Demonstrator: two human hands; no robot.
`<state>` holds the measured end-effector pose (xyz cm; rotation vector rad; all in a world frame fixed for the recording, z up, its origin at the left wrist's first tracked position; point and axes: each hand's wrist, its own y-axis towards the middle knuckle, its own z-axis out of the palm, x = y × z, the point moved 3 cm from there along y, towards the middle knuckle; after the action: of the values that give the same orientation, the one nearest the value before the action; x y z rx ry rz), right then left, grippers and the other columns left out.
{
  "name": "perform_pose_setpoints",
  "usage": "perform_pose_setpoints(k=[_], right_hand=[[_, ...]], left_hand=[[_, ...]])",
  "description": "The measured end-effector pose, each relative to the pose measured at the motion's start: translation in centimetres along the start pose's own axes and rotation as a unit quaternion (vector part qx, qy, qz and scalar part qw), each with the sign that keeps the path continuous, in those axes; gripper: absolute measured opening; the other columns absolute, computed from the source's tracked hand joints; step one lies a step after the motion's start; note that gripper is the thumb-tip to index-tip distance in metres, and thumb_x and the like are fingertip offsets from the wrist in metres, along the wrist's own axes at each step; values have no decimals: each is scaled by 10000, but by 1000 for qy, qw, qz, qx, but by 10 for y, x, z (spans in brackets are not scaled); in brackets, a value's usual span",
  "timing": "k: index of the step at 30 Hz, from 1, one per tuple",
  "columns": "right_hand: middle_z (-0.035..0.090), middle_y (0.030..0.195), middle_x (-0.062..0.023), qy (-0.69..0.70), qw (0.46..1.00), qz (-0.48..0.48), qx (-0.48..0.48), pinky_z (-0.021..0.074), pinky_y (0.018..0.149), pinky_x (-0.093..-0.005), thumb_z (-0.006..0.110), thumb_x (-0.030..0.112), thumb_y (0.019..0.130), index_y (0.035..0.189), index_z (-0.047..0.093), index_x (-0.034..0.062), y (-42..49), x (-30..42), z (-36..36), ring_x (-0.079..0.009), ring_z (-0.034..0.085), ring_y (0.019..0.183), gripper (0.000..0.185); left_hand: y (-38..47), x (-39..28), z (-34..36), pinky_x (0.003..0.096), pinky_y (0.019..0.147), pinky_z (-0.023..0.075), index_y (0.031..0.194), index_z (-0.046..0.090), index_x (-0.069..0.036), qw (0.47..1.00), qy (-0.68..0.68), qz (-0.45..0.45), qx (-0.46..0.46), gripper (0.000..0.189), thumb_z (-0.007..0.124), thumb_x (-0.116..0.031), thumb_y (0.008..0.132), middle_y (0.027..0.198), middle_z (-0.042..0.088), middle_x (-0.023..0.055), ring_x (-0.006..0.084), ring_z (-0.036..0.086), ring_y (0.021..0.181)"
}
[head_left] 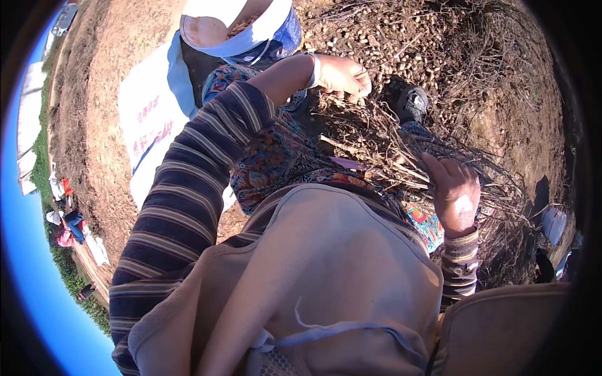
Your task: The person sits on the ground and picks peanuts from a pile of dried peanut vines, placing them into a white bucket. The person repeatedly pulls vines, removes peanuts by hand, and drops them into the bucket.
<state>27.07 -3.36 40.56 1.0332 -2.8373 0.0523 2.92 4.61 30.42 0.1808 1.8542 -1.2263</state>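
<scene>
My right hand [455,190] grips the stems of a bundle of dried peanut plants [376,136] lying across my lap. The thumb lies along the near stems, and the thin tops fan out to the right past the wrist. Above the root end of that bundle is my left hand [343,77], fingers curled inward and pointing down. Pale shapes show beneath its fingers, but what they hold is hidden. Just left of this hand stands a white and blue bucket [287,35] with peanut pods [242,26] inside.
Loose pods [371,35] litter the soil ahead, with heaped dry vines [494,61] to the right. My shoe [414,104] rests among them. A white sack [150,94] with red writing lies left. A person [70,228] is farther left.
</scene>
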Motion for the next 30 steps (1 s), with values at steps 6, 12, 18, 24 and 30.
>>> perform_pose_setpoints(k=[6,12,18,24,30], right_hand=[[560,763,-51,10,1000,14,-1,419,630,-325,497,-31,603,960,568,143,4,-6,0,-224,524,699,404],[537,735,-73,15,999,28,-12,409,625,-346,485,-10,620,976,556,136,5,-17,0,-247,513,685,391],[561,807,-103,88,990,109,-12,440,619,-345,516,-82,530,1005,537,136,3,-35,-4,-278,539,693,522],[568,627,-114,119,973,196,26,405,491,-232,575,40,702,958,549,14,4,-66,-12,-126,523,510,258],[585,788,-41,408,874,262,-45,413,602,-194,594,25,720,879,554,4,11,-96,-59,-75,522,672,166]], left_hand=[[-2,6,-12,188,663,387,885,536,9,987,-64,102,-105,196,553,-137,755,905,544,60,80,481,721],[-1,45,-49,176,505,370,872,546,-47,933,-139,86,-321,124,548,-102,761,757,530,7,40,451,637],[-62,55,-114,130,355,250,903,531,-56,739,-345,251,-521,160,549,-151,774,664,528,-3,9,371,472],[-139,107,-193,265,541,364,949,515,-39,662,112,11,-741,200,448,-83,766,703,543,100,179,479,606],[-79,52,-104,365,656,436,987,501,-34,810,369,-69,-450,269,398,-42,738,775,559,178,303,550,725]])
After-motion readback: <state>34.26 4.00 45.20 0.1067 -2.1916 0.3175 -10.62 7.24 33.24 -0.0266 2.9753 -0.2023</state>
